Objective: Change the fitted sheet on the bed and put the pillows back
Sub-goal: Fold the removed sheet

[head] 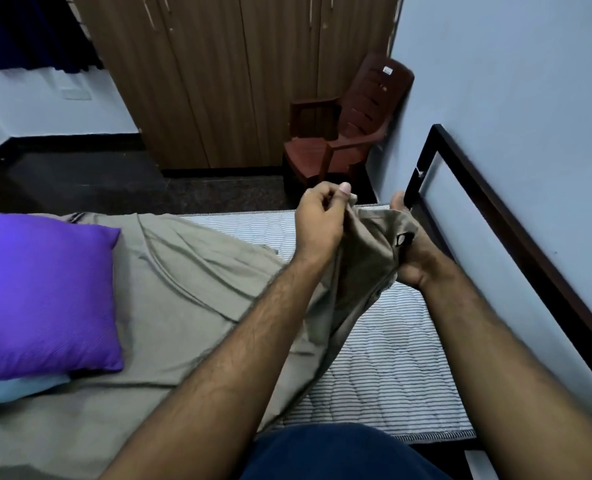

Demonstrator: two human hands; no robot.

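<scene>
Blue walls and a wooden wardrobe back a bed whose striped mattress lies bare under and beside the grip. The left hand pinches a gathered corner of the grey fitted sheet between thumb and curled fingers, and the right hand clutches the same bunch from below. From there the sheet trails left under the purple pillow. To do this well, I would find the corner seam, open its pocket with both hands, then hook it over the mattress corner just beyond, by the dark bed frame.
</scene>
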